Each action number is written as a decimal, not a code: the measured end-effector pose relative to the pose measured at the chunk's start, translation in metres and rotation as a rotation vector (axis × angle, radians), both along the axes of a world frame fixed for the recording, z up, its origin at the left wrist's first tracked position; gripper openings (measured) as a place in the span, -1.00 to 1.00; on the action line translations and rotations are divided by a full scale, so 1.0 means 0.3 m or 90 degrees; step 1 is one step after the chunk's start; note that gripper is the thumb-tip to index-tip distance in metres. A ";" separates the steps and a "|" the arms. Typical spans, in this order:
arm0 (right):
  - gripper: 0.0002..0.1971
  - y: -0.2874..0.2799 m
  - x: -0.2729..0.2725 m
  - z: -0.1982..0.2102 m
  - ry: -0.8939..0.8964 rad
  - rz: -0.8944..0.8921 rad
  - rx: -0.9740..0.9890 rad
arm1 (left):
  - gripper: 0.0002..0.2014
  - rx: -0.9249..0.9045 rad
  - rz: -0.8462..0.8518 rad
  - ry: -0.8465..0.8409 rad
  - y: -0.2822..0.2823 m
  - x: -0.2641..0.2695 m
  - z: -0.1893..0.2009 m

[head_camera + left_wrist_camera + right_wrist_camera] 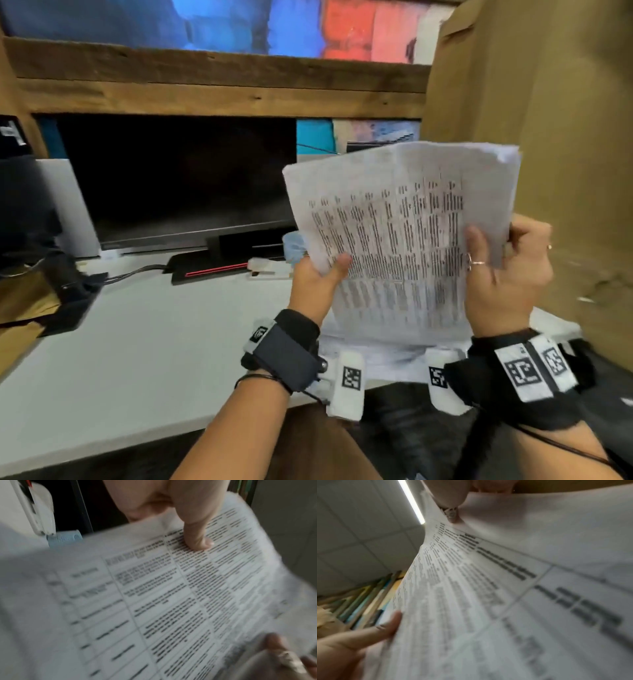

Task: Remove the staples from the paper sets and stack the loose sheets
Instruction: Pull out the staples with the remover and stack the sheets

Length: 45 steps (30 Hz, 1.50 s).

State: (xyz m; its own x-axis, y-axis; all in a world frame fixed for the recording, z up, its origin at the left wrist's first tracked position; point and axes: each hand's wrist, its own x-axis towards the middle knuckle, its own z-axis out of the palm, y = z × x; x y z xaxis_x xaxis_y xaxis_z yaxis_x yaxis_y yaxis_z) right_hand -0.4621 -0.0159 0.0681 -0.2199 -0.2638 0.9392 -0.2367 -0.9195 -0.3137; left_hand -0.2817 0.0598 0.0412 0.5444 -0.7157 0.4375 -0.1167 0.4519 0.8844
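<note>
Wrist straps with printed markers sit nearest, one on each forearm. At left, the left hand (317, 277) pinches the paper set (400, 240) at its lower left edge, thumb pressed on the printed face and fingers hidden behind. The set is held up off the white desk (120, 342), tilted toward the person, its printed table facing them. Right of it, the right hand (503, 274) grips the right edge, thumb over the front and fingers curled behind; a ring shows on it.

More sheets (394, 359) lie flat on the desk beneath the lifted set. Far left of the hands, near the monitor (178, 178), rests a white stapler-like tool (270, 269) beside a pale blue object (294, 245); which is the remover I cannot tell.

No staple is visible, so whether this set is bound is unclear. If it is loose, the two edge pinches may let inner sheets slide out and scatter. If still stapled, pulling the edges apart could tear a corner. The cardboard box (548, 137) just right may snag the far corner.
</note>
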 end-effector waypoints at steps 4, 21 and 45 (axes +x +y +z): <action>-0.72 -0.047 -0.099 -0.049 0.159 -0.022 0.289 | -0.74 0.031 -0.015 0.022 -0.028 -0.058 -0.047; -0.58 -0.164 -0.343 -0.309 0.627 -0.066 0.409 | -0.63 0.354 -0.123 -0.384 -0.034 -0.267 -0.474; -0.79 -0.216 -0.408 -0.721 0.918 -0.014 0.795 | -0.40 0.492 0.087 -0.903 -0.191 -0.193 -0.450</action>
State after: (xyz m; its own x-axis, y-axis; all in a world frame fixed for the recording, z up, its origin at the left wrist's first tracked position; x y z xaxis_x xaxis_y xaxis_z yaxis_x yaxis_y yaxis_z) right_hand -0.5847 -0.0805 -0.1483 0.4313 -0.8470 -0.3107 -0.8928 -0.3510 -0.2824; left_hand -0.3396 0.0026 -0.0938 0.1121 -0.9744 0.1948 -0.9936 -0.1073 0.0353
